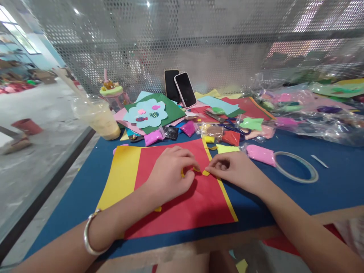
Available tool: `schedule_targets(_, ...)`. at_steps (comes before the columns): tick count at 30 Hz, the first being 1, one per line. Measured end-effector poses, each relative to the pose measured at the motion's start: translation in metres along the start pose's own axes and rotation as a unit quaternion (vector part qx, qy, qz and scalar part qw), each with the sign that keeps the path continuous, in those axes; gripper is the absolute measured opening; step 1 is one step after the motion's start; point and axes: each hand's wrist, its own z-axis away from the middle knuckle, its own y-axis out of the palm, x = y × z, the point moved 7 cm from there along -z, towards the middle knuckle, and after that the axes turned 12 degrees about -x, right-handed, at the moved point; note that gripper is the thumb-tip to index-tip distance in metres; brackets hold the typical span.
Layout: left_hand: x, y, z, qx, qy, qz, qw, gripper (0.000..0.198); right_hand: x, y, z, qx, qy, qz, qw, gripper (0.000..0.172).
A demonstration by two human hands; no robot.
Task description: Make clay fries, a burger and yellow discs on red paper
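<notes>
Small yellow piece (206, 173), lying on the red sheet (184, 204) near the sheet's far right corner. It is pinched from both sides. The left hand (170, 174) is curled, its thumb and fingertips closed on the piece's left part. The right hand (234, 170) is closed on the right part with thumb and forefinger. The visible parts run roughly left to right, from one set of fingertips to the other. Its ends are hidden by the fingers, so no pointing direction can be told.

The red sheet overlaps a yellow sheet (122, 174), which shows as a wide band on the left and a thin strip along the right edge. Both rest on a blue mat (327, 193). The red sheet's near edge lies close to the table's wooden front edge (199, 244), and both forearms cross that edge.

Bare mat lies open to the left of the sheets and in front of the right forearm. To the right are a tape ring (315, 176) and, just beside it, a pink packet (260, 154). Behind the hands is a crowded row of coloured packets and paper, a drink cup (98, 117) and two phones (184, 90), which lean on a perforated screen (199, 38).
</notes>
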Motion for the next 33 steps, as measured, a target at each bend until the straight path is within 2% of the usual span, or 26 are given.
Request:
schedule_targets(4,-0.007,0.009,0.004,0.068,0.057,-0.038,0.995,0.031,0.001,-0.005,0.002,-0.006,0.005,-0.01,1.0,0.022)
schedule_targets(7,-0.012,0.012,0.007,0.089,0.095,-0.053,0.99,0.031,0.001,-0.005,0.005,0.018,0.002,-0.043,0.999,0.019)
schedule_targets(15,-0.015,0.015,0.011,0.091,0.125,-0.073,0.985,0.028,0.005,0.003,0.007,0.057,-0.024,-0.027,0.998,0.015)
schedule_targets(22,-0.017,0.016,0.012,0.071,0.145,-0.112,0.98,0.03,0.001,-0.002,0.005,0.037,-0.013,-0.049,0.998,0.017)
schedule_targets(33,-0.018,0.021,0.014,0.079,0.161,-0.131,0.975,0.031,0.002,-0.001,0.006,0.028,-0.026,-0.021,0.999,0.018)
